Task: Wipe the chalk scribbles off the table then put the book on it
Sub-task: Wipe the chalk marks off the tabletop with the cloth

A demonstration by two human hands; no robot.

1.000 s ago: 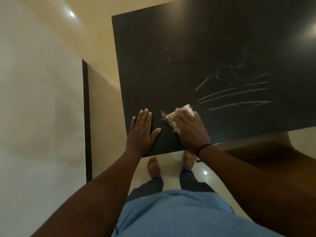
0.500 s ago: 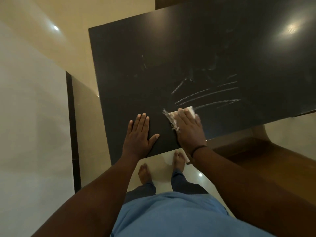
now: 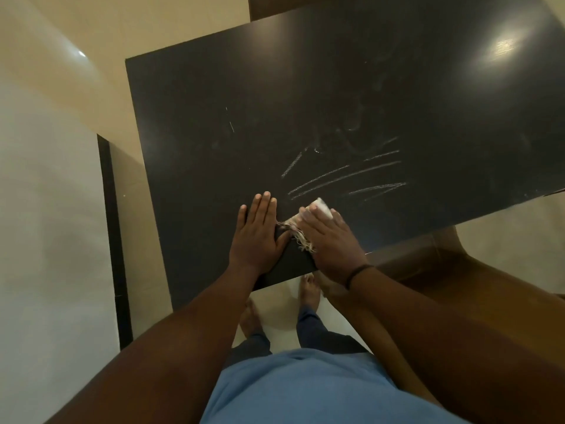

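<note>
1. Left hand [image 3: 256, 232] lies flat on the dark table [image 3: 195, 123] near its front edge, fingers straight and close together, thumb out toward the cloth. It holds nothing; it looks like a brace.
2. Right hand [image 3: 331, 240] presses a pale, frayed cloth [image 3: 319, 207] onto the tabletop with fingers laid flat over it. A white corner shows past the fingertips and loose threads trail out on the left, touching the left thumb. A dark band sits on the right wrist.
3. Change over the last second: the cloth hand has shifted little on the table, staying at the near edge beside the left hand. The lowest chalk stroke now starts further right, so its near-left end appears rubbed away. Much of the apparent shift is head-camera motion.
4. Chalk scribbles [image 3: 345, 175]: several slanted white lines remain beyond and to the right of the cloth, apart from it. Faint smears and two short ticks show further up the table.
5. Judgement: wiping is under way and far from finished; the main strokes are untouched. The cloth likely needs to sweep forward and right across them.
6. Book: not in view. Placement step not yet begun.
</note>
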